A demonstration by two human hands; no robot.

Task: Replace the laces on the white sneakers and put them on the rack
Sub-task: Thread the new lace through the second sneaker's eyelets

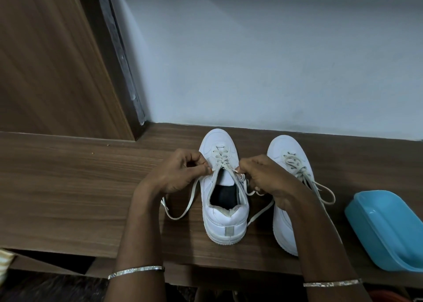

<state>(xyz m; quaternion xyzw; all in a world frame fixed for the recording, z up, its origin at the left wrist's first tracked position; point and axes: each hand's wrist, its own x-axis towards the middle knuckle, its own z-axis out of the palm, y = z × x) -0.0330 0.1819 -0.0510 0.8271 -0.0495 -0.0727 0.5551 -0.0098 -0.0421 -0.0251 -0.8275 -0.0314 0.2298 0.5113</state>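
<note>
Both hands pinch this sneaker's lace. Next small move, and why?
Probably draw the cream lace through the top right eyelet with the right hand, while the left hand holds its strand taut: the white leather sneaker is laced lower down, and both loose ends trail beside it.

no readable text, label, brand, number or sign appears on anything here.
</note>
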